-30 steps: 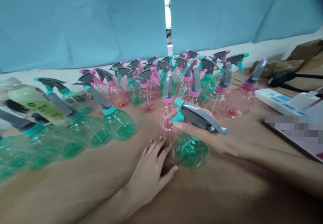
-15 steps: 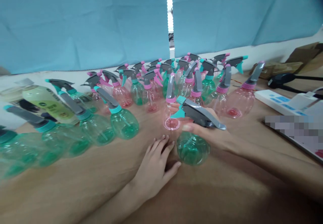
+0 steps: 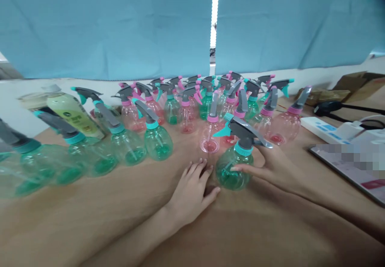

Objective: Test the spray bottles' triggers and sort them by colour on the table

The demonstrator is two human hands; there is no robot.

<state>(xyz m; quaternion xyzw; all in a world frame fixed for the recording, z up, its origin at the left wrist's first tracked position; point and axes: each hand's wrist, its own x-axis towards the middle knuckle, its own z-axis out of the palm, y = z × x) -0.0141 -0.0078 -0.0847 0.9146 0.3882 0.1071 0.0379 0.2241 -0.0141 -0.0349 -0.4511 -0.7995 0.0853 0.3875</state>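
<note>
A clear green spray bottle (image 3: 230, 174) with a grey and turquoise trigger head stands upright in front of me. My right hand (image 3: 270, 168) is around its body from the right, the thumb across the front and the other fingers hidden behind. Just left of the bottle, my left hand (image 3: 192, 192) lies palm down on the wooden table (image 3: 120, 227), holding nothing, its fingers stretched out. Close behind the green bottle is a pink spray bottle (image 3: 209, 136). Another green spray bottle (image 3: 158, 142) stands beyond my left hand.
Several pink and green spray bottles crowd the back, and a row of green ones (image 3: 104, 164) runs left. A pale green bottle (image 3: 72, 114) leans behind that row. On the right are a white power strip (image 3: 321, 128), a tablet-like device (image 3: 343, 166) and cardboard (image 3: 355, 88).
My right hand has moved down from the bottle's trigger head and neck to its body. The left hand stays flat on the table. My view has shifted slightly left.
</note>
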